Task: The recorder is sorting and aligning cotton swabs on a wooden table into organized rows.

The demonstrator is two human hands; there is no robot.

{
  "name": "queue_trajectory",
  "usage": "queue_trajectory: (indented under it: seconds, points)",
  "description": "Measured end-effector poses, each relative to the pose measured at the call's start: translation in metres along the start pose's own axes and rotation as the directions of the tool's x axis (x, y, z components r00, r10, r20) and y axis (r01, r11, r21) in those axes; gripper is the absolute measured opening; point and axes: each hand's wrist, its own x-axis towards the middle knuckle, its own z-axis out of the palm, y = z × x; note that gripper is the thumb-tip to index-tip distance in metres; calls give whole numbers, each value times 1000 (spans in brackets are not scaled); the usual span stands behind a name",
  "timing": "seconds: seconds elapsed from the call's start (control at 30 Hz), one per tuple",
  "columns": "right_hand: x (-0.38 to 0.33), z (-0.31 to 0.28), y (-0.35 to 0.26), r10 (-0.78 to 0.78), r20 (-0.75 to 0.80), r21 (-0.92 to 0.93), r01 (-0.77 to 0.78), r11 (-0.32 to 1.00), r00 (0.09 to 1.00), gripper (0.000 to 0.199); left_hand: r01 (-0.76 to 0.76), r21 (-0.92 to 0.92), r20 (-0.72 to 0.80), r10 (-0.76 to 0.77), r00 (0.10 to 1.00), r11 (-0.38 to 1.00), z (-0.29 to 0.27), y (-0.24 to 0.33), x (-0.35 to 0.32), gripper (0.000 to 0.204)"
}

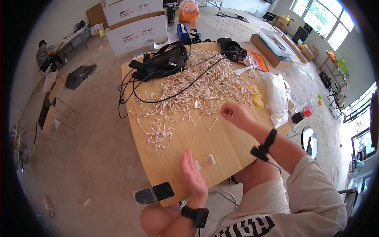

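At a wooden table [173, 185], the left hand [193, 173] rests open and flat, edge-on against a small row of cotton swabs [205, 161] at its two o'clock. The right hand [235, 113], fingers curled as if pinching, though whether it grips one cannot be told, hovers by the big swab pile [197, 87] at twelve o'clock. A careless sweep could scatter the lined-up row, or nudge the phone [154, 193] overhanging the near edge.

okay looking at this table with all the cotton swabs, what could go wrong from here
The phone overhangs the table edge beside the left hand and could be knocked off. The black cable runs through the swab pile; a tug might scatter swabs. The right hand could sweep loose ones off.
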Motion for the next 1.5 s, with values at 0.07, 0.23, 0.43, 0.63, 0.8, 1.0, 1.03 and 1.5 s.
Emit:
queue_trajectory:
  seconds: [0.07, 0.23, 0.43, 0.63, 0.8, 1.0, 1.03, 1.5]
  points:
    - [-32, 10, -28, -94, 197, 61, 83, 995, 976, 10, -9, 13, -1, 9, 1000, 1000, -2, -2, 0, 78]
    - [-79, 37, -45, -165, 253, 134, 135, 982, 953, 10, 7, 23, -7, -7, 1000, 1000, 3, -1, 1, 77]
    - [-89, 49, -40, -150, 272, 179, 103, 978, 951, 11, -15, 35, -10, 16, 1000, 999, 1, -4, 1, 78]
    - [-96, 59, -41, -110, 264, 78, 92, 993, 958, 9, -36, 55, 1, 35, 999, 998, 1, -3, 2, 78]
    - [-97, 67, -37, -108, 247, 43, 100, 994, 963, 7, -45, 66, 4, 45, 999, 997, 0, -5, 2, 78]
    - [-95, 65, -37, -132, 256, 62, 120, 991, 958, 7, -29, 63, -1, 29, 1000, 998, 0, -4, 3, 79]
    - [-94, 64, -36, -132, 256, 62, 120, 991, 958, 7, -28, 63, -2, 29, 1000, 998, 0, -4, 3, 79]
    - [-95, 61, -27, -236, 269, 61, 227, 972, 934, 11, -28, 53, -9, 29, 1000, 998, 4, -2, 2, 78]
